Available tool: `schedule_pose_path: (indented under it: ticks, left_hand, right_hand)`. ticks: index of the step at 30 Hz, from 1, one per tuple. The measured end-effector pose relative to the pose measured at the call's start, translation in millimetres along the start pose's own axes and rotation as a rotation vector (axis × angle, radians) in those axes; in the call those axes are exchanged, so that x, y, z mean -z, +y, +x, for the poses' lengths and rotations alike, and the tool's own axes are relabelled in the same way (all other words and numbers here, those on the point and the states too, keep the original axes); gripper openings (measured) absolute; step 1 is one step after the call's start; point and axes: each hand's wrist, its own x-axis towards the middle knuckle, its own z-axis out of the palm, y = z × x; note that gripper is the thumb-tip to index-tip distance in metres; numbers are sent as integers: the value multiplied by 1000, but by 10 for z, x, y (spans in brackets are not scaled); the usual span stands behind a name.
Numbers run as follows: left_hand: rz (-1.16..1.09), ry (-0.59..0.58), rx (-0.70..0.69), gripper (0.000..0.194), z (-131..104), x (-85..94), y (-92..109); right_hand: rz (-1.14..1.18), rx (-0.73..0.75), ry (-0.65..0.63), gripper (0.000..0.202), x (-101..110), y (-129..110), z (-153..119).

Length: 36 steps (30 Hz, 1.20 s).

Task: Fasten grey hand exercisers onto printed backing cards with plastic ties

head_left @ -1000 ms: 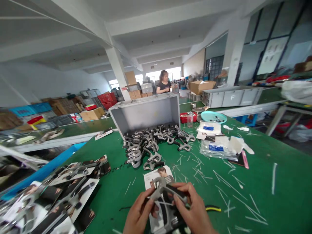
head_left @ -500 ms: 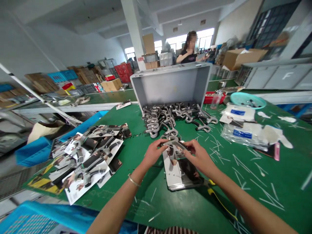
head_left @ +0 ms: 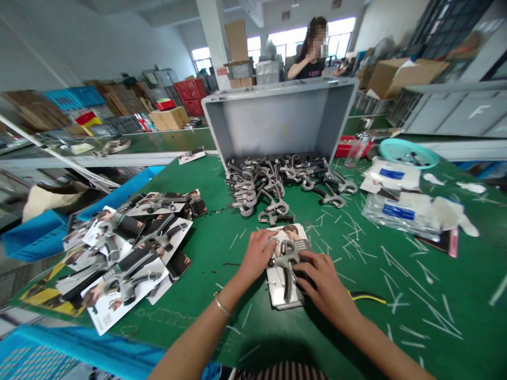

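A grey-and-black hand grip strengthener (head_left: 288,282) lies on a stack of printed cards (head_left: 280,298), its handles toward me. My left hand (head_left: 257,256) is closed at its upper left side, fingertips at the spring end and the card's edge. From the right, my right hand (head_left: 322,277) has its bent fingers closed on the other handle, which they partly cover. Just beyond the cards is a heap of loose hand grip strengtheners (head_left: 273,184), spilling from a grey crate (head_left: 277,121) tipped on its side.
Carded hand grips (head_left: 130,269) are piled at left, near a blue crate (head_left: 79,348). Yellow-handled pliers (head_left: 368,296) lie behind my right forearm. White ties (head_left: 396,274) are scattered at right, with plastic bags (head_left: 400,211) and a turquoise basin (head_left: 410,153). Another person (head_left: 312,53) is across the table.
The hand grip strengthener, held sideways above the cards' far end before, now lies on the cards with its handles toward me. Both hands have come down with it. My view has tilted downward.
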Motion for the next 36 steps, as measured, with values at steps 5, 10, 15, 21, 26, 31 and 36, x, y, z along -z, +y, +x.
schedule_pose_path:
  ticks: [5,10,15,21,26,31,36]
  left_hand:
    - [-81,-48,-23,11,8,-122,74]
    - [-23,-13,1,9,-159,-184,128]
    - [-81,18,-20,6,-177,-218,76]
    - [-217,51,12,5,-191,-213,76]
    - [-236,48,18,5,-207,-209,72]
    - [-245,70,-1,5,-220,-224,59]
    - [-221,83,-71,7,-240,-231,7]
  right_hand:
    - [80,-21,54,10,-128,125,278]
    - [220,-109,66,14,-230,223,422]
    - [280,-147,70,18,-210,200,443]
    - [251,-85,-78,17,-142,209,389]
    - [260,-69,-115,17,-128,225,391]
    - [266,-82,-108,17,-139,224,397]
    - [285,-70,-85,16,-154,209,385]
